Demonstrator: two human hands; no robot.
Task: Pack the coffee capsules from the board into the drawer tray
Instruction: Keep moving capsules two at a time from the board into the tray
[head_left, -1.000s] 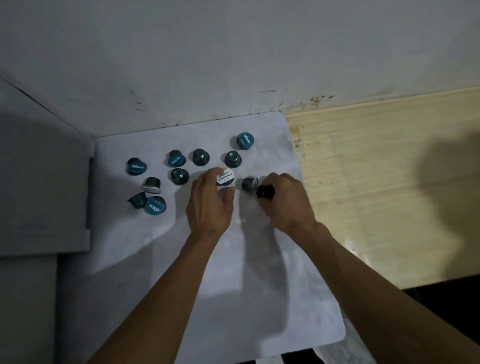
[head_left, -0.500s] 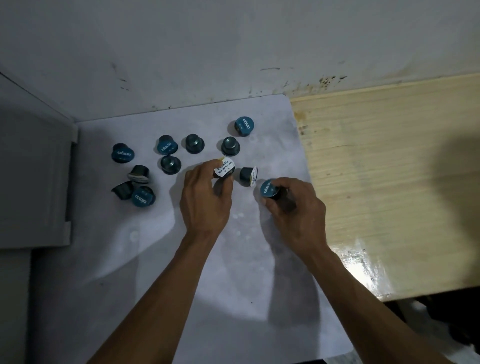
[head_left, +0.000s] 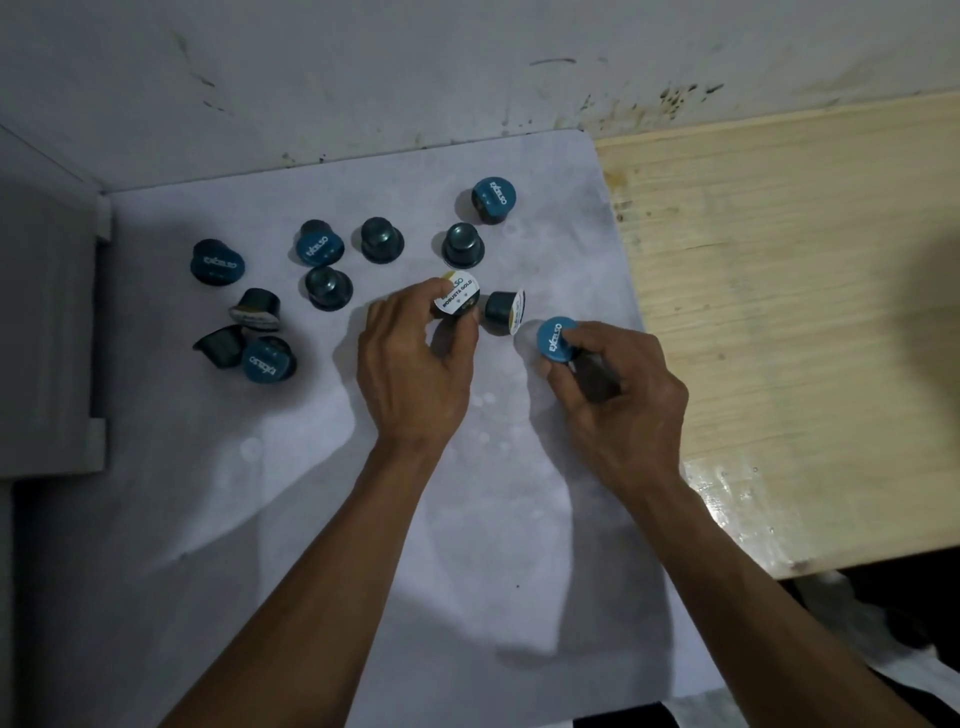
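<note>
Both hands now lift: left hand (head_left: 415, 364) pinches the white-lidded capsule (head_left: 457, 300), right hand (head_left: 618, 395) clamps the blue-lidded capsule (head_left: 557, 339), flanking the tipped capsule (head_left: 503, 312); tray unseen.

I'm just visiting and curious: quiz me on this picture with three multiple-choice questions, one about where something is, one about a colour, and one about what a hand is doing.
1. Where does the capsule lying on its side sit?
A. Between the two hands
B. On the wooden surface
C. Against the wall

2. What colour is the lid of the capsule in the right hand?
A. White
B. Blue
C. Red

3. What is the left hand doing?
A. Lying flat and holding nothing
B. Pinching a white-lidded capsule
C. Pointing at the wall

Answers:
1. A, it lies on the white board between the two held capsules.
2. B, the blue-lidded capsule shows a blue lid with white lettering.
3. B, the fingertips and thumb close round the capsule's dark body below the white lid.
</note>
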